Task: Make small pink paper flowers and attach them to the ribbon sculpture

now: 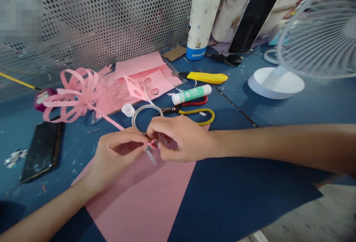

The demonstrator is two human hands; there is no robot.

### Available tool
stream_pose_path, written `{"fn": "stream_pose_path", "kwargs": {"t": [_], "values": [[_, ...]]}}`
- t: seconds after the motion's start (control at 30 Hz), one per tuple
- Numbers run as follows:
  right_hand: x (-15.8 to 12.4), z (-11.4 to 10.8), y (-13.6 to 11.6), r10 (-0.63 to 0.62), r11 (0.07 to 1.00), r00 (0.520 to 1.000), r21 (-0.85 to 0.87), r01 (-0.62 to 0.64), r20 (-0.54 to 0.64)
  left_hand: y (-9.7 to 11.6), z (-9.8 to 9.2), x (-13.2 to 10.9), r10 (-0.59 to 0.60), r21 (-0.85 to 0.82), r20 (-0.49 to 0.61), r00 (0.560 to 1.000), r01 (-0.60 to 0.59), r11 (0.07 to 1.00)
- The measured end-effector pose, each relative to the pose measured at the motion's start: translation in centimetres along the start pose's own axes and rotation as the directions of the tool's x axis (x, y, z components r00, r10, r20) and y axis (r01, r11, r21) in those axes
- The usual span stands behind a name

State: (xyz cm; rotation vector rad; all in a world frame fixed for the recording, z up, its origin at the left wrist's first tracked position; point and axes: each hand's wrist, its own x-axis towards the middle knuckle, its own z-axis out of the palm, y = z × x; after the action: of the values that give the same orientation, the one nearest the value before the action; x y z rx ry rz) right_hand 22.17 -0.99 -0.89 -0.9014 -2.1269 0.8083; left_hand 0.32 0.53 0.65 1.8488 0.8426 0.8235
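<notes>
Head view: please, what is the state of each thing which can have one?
Left hand, pinching pink paper piece
Right hand, fingers curled beside it
Pink sheet, flat
Bottle, upright
Flat phone, screen dark
Leaning phone, screen dark
Scissors, handles apart
Glue stick, on its side
Yellow cutter, lying flat
White roll, lying flat
Fan, standing

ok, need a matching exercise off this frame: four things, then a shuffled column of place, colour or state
1. pink paper piece
2. glue stick
3. scissors
4. desk fan

A. one grip red, the other yellow
B. white, on a round base
C. between the left hand and the right hand
D. green and white, lying on its side

Pairs: 1-C, 2-D, 3-A, 4-B
</notes>
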Motion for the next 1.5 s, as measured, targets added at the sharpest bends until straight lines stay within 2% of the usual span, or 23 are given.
{"fn": "stream_pose_path", "kwargs": {"t": [0.17, 0.4, 0.53, 0.8, 1.03, 1.3, 1.5], "values": [[0.0, -0.3, 0.2, -0.026, 0.999, 1.0, 0.043, 0.027, -0.013, 0.0, 0.0, 0.0, -0.014, -0.004, -0.004, 1.0, 0.014, 1.0], [0.2, -0.4, 0.3, -0.013, 0.995, 0.999, 0.096, 0.016, -0.029, -0.2, -0.2, -0.2, -0.05, 0.053, -0.104, 0.993, 0.056, 0.997], [0.3, -0.4, 0.4, -0.026, 0.994, 0.999, 0.11, 0.029, -0.023, -0.4, -0.2, -0.3, -0.059, 0.089, -0.122, 0.991, 0.07, 0.994], [0.2, -0.6, 0.5, -0.056, 0.992, 0.998, 0.112, 0.056, -0.002, -0.3, -0.3, -0.3, -0.054, 0.092, -0.111, 0.992, 0.064, 0.994], [0.5, -0.5, 1.2, -0.074, 0.959, 0.997, 0.273, 0.076, -0.019, -0.4, -0.4, -0.1, -0.045, 0.031, -0.082, 0.996, 0.048, 0.998], [0.5, -0.4, 1.0, -0.045, 0.948, 0.999, 0.316, 0.046, -0.009, 0.2, -0.3, -0.1, -0.03, 0.004, -0.045, 0.999, 0.03, 1.0], [0.4, -0.5, 0.8, -0.015, 0.945, 1.0, 0.326, 0.015, -0.001, -0.3, -0.5, -0.3, -0.021, 0.001, -0.027, 0.999, 0.021, 1.0]]}}
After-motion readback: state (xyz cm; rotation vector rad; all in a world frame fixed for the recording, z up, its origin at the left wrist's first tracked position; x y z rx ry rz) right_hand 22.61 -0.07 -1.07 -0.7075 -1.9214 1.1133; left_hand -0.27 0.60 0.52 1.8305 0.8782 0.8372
